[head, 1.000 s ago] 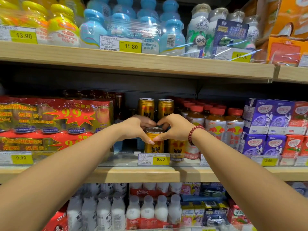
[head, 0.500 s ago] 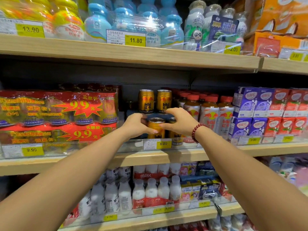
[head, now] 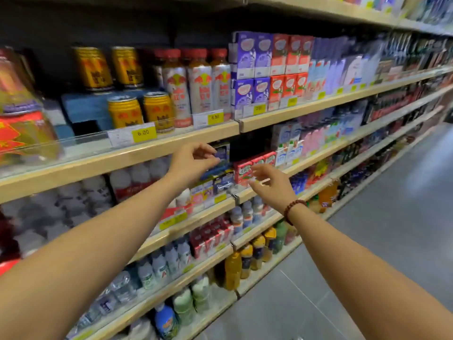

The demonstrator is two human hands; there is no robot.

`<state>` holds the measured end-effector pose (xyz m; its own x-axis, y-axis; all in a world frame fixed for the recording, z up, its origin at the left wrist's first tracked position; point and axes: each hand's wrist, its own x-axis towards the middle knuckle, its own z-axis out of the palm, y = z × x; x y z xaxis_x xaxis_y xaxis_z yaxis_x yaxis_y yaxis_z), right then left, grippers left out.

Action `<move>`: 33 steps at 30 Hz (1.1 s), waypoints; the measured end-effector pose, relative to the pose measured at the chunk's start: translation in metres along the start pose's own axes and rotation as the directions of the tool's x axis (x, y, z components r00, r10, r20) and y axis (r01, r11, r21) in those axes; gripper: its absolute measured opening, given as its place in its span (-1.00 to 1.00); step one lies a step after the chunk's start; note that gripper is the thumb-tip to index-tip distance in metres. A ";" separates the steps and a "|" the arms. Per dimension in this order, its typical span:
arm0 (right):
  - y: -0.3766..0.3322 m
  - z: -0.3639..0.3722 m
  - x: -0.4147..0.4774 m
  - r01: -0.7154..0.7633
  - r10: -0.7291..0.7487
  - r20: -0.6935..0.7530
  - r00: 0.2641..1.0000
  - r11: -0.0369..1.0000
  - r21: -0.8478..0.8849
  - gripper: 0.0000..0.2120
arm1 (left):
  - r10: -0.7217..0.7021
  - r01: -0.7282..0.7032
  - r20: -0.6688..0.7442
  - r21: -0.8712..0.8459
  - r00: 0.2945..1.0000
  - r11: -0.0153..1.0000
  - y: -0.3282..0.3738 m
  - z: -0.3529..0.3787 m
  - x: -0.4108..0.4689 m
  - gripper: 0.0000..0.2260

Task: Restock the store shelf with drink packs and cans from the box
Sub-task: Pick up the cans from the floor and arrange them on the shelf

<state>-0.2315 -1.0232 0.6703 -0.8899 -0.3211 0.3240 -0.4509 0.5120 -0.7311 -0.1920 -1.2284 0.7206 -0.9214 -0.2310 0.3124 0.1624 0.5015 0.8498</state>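
Two gold drink cans (head: 141, 111) stand side by side at the front of the wooden shelf (head: 171, 141), behind a 6.00 price tag; two more gold cans (head: 109, 67) stand raised on a blue box behind them. My left hand (head: 193, 163) hangs below that shelf's edge, fingers apart and empty. My right hand (head: 272, 182), with a bead bracelet on its wrist, is lower and to the right, fingers spread, holding nothing. Both hands are in front of small cartons one shelf down. No box is in view.
Red-capped bottles (head: 198, 84) and purple and red cartons (head: 264, 69) fill the shelf to the right of the cans. Red promo packs (head: 19, 128) sit at left. Lower shelves hold white bottles (head: 132, 177) and juice bottles (head: 245, 261). Grey aisle floor (head: 367, 253) runs along the right.
Both hands have let go of the gold can and dropped away from the shelf, down and to the right. The view has swung right, down the aisle.
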 end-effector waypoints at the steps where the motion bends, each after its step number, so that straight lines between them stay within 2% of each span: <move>1: 0.016 -0.007 -0.013 -0.039 0.039 0.009 0.999 0.999 -0.006 -0.65 | -0.019 0.019 0.049 0.009 0.999 1.000 -0.004 0.019 -0.006 -0.86; 4: 0.076 -0.028 -0.052 -0.155 0.155 0.003 0.988 0.987 -0.039 -0.65 | -0.084 0.077 0.169 0.047 0.982 0.996 -0.018 0.084 -0.024 -0.91; 8: 0.150 -0.042 -0.098 -0.315 0.314 -0.016 0.949 0.949 -0.019 -0.65 | -0.232 0.223 0.279 0.064 0.932 0.973 -0.044 0.159 -0.048 -0.85; 11: 0.208 -0.046 -0.134 -0.415 0.415 0.009 0.910 0.909 -0.037 -0.66 | -0.293 0.272 0.297 0.110 0.909 0.956 -0.074 0.213 -0.072 -0.92; 16: 0.298 -0.024 -0.193 -0.534 0.535 0.041 0.844 0.844 -0.044 -0.66 | -0.399 0.375 0.384 0.139 0.833 0.916 -0.149 0.289 -0.117 -0.94; 20: 0.368 0.017 -0.243 -0.610 0.610 0.064 0.790 0.792 -0.014 -0.67 | -0.484 0.458 0.448 0.173 0.751 0.872 -0.221 0.350 -0.159 -0.84; 23: 0.429 0.058 -0.280 -0.660 0.658 0.058 0.751 0.751 0.013 -0.66 | -0.494 0.471 0.508 0.185 0.706 0.863 -0.284 0.398 -0.193 -0.71; 27: 0.510 0.118 -0.322 -0.727 0.723 0.077 0.687 0.686 0.042 -0.61 | -0.459 0.388 0.533 0.247 0.711 0.888 -0.369 0.456 -0.234 -0.65; 33: 0.610 0.195 -0.359 -0.746 0.743 0.073 0.665 0.665 0.020 -0.56 | -0.456 0.298 0.613 0.347 0.645 0.889 -0.475 0.527 -0.271 -0.39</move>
<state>-0.1738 -0.7512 -0.0090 -0.9217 0.1087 -0.3722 0.3655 0.5645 -0.7401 -0.2050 -0.9646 0.0083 -0.8850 0.1332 -0.4462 -0.2532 0.6665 0.7012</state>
